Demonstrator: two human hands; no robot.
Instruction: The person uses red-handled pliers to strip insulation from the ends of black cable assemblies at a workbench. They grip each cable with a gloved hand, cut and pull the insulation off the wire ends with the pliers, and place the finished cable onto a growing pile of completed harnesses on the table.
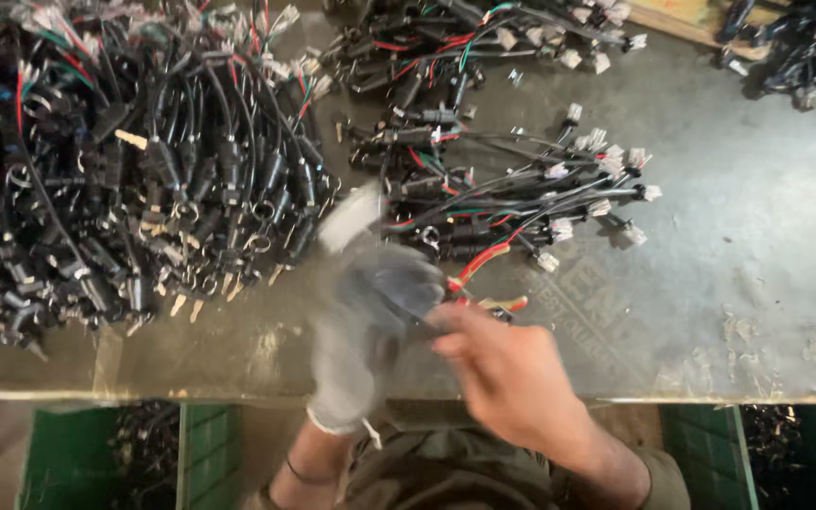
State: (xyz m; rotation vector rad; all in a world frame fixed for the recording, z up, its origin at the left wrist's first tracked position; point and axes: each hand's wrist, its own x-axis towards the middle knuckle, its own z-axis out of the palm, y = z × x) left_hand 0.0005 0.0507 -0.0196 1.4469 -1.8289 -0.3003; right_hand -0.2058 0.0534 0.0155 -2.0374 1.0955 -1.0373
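Left hand point(370, 321): in a pale grey work glove, blurred by motion, raised over the front edge of the metal table point(729, 283); fingers curled toward the right hand, but the blur hides whether they are clamped on anything, so its grip cannot be told

Right hand point(502, 364): bare, just right of the gloved hand and touching it at the fingertips; fingers pinched together on a small dark part at the end of a wire piece point(484, 264) with red and pale leads that run up and right from the fingers

Wire piece: lies at the near centre of the table, its held end between the two hands, its free end touching the lower edge of the middle bundle

Middle bundle point(512, 194): black cables with red and green strands, white plug connectors fanned out on its right side, lying just beyond the hands

Large heap point(134, 170): black cable assemblies with dark barrel-shaped bodies, metal rings and small brass-coloured keys along its lower edge; fills the left part of the table, well left of the bare hand

Far bundle point(465, 42): the same kind of cable with white connectors, at the top centre

Further dark bundle point(805, 52): top right corner, well apart from the hands

Green bins point(210, 453): below the table's front edge, left and right of the person
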